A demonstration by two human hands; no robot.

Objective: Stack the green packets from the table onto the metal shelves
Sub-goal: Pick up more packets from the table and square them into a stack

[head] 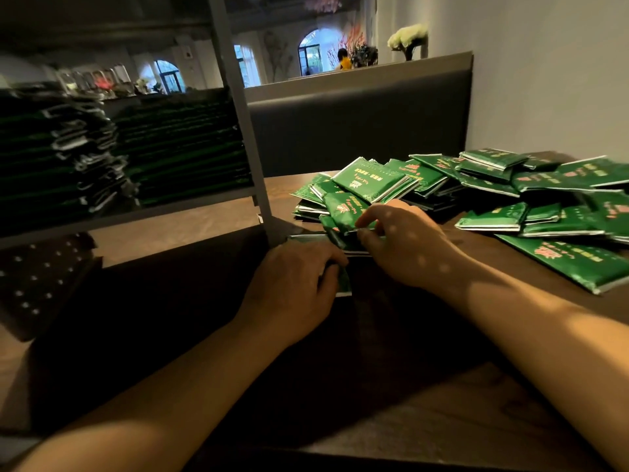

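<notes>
Packets (476, 195) lie in a loose green heap on the tabletop (425, 403), spread from centre to the far right edge, many overlapping and tilted. One long packet lies flat at the near right of the heap, apart from your hands.

Your right hand (405, 247) sits at the near left edge of the heap, thumb and forefinger pinching the edge of a crumpled packet there. Your left hand (296, 284) rests just beside it, to the left, fingers curled round a small bundle of packets held low against the tabletop. The two hands are nearly touching.

Left of the hands stands the shelf (238, 137), a grey metal frame with its upright post coming down just beyond your left hand. Stacks (112, 158) of dark green packets fill the level behind the post, two columns side by side, edges uneven on the left column.

Beyond the tabletop, a dark padded bench back (357, 131) runs across. White wall (561, 80) on the right.
</notes>
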